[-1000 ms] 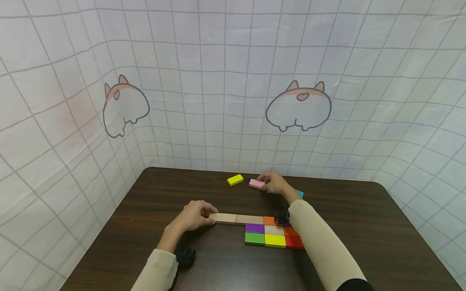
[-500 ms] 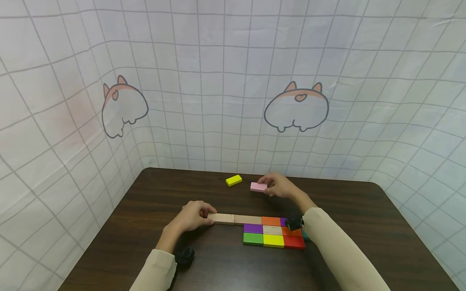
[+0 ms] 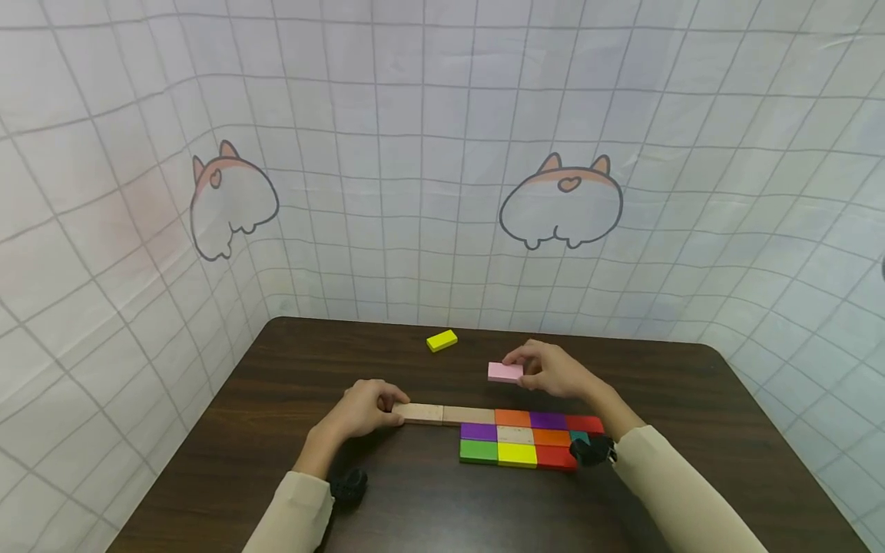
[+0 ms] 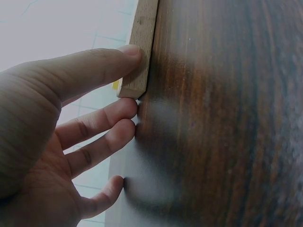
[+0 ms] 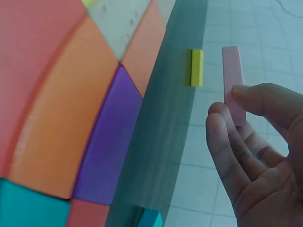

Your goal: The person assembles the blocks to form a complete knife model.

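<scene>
My right hand [image 3: 561, 372] pinches a pink wooden block [image 3: 503, 372] by its right end, behind the colored blocks. In the right wrist view the pink block [image 5: 232, 71] stands off the table between thumb and fingers. My left hand [image 3: 361, 408] grips the left end of a plain wooden block [image 3: 423, 414], with the thumb [image 4: 125, 53] on its near side. Another plain block [image 3: 469, 416] continues that row, followed by orange [image 3: 512, 418], purple [image 3: 548, 421] and red [image 3: 584, 424] blocks. In front lie two shorter rows, including a green block [image 3: 478, 452] and a yellow block [image 3: 516, 455].
A loose yellow block [image 3: 442, 340] lies near the table's back edge. A loose teal block [image 5: 150, 217] shows low in the right wrist view. The dark wooden table [image 3: 415, 507] is enclosed by a white gridded curtain [image 3: 415, 153].
My right hand has lifted the pink block from the back of the table and brought it right and nearer to the rows. The left hand stays at the plain block's end.
</scene>
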`<action>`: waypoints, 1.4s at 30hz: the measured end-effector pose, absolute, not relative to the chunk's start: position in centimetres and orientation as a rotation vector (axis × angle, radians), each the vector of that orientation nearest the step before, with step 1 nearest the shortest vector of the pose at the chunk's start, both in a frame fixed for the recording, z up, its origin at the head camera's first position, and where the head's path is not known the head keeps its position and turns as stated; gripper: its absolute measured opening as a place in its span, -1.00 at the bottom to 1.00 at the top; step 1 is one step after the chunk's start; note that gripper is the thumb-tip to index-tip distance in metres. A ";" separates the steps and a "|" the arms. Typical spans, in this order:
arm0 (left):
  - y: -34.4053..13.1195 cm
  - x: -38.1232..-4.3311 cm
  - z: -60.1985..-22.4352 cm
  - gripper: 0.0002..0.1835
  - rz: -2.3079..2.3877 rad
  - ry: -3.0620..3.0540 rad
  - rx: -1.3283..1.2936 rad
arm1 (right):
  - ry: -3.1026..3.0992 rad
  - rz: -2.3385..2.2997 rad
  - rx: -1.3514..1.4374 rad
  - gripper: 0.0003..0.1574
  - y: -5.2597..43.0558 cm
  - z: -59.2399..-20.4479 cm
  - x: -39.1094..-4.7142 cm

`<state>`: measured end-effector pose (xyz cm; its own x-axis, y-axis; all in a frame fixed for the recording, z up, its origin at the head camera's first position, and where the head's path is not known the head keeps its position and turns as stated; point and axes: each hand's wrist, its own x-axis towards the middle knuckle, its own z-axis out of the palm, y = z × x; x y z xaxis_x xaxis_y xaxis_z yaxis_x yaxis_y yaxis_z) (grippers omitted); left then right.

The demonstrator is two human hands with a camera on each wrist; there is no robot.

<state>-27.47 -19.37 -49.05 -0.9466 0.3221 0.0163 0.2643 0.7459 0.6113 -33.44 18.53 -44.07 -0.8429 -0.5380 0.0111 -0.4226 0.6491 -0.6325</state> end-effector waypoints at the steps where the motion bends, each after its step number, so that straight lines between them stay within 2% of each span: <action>1: -19.4 -27.5 -49.1 -0.75 0.971 2.856 0.477 | 2.687 -0.968 -0.790 -0.59 18.7 -44.1 -33.0; 10: -19.5 -27.6 -49.1 -0.76 0.971 2.850 0.474 | 2.664 -0.988 -0.912 -0.60 20.7 -44.9 -29.1; 17: -19.4 -27.6 -49.1 -0.76 0.961 2.859 0.480 | 2.673 -1.008 -0.904 -0.60 22.2 -46.2 -26.3; 26: -19.4 -27.6 -49.2 -0.76 0.974 2.858 0.484 | 2.613 -1.083 -0.969 -0.60 22.6 -47.4 -23.2; 42: -19.4 -27.5 -49.2 -0.75 0.981 2.848 0.479 | 2.470 -1.125 -0.995 -0.66 20.3 -48.0 -20.9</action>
